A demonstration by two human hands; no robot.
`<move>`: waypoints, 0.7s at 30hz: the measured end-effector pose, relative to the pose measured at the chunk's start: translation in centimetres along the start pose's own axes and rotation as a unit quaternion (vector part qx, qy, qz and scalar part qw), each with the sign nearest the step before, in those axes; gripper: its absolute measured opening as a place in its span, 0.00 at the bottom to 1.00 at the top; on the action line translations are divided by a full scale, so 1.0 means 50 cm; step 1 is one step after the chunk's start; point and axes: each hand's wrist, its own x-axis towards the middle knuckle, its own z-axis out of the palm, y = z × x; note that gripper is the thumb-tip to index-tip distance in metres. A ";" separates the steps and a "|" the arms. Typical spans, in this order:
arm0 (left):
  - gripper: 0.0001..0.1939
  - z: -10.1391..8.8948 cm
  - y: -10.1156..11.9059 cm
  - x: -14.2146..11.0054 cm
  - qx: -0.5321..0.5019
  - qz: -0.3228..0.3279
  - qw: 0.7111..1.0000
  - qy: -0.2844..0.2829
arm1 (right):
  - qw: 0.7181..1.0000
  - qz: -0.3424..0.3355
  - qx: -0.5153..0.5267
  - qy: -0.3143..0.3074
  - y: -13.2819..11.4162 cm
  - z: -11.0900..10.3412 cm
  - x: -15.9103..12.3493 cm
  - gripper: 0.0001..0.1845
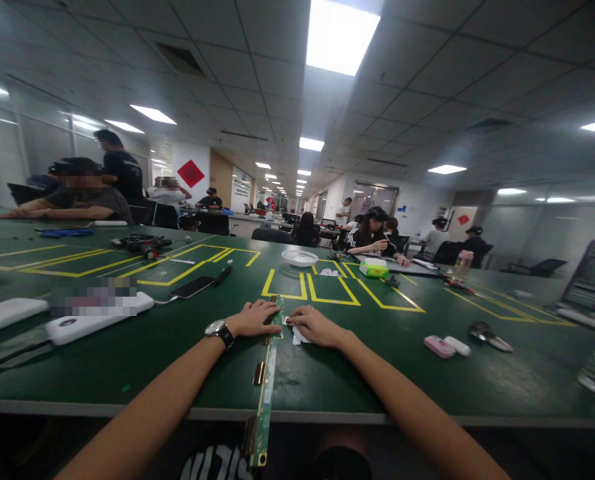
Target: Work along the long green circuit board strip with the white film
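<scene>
A long circuit board (267,383) is running between the left hand (254,319) and the right hand (316,327), projecting past the table's (337,387) near edge and obstructing low sideways passage. Bare surface is separating the left forearm (177,381) from a white power bank (102,323); another gap is lying between the right forearm (402,393) and a pink case (440,347). Beyond, a white dish (300,258) and a tissue pack (374,269) are standing in the forward path.

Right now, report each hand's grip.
Left hand: open, touching the board.
Right hand: curled at the white scrap beside the board; grip can't be told.
</scene>
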 end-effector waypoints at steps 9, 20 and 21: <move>0.35 0.005 -0.003 0.002 0.000 -0.001 1.000 0.001 | 0.999 0.009 -0.031 0.007 -0.005 0.010 0.000 0.19; 0.35 0.009 -0.003 0.005 0.003 0.001 1.000 0.003 | 0.999 0.009 -0.043 0.013 -0.005 0.018 0.000 0.20; 0.35 0.010 -0.003 0.006 0.004 0.001 1.000 0.005 | 0.999 0.007 -0.032 0.019 -0.005 0.018 0.000 0.20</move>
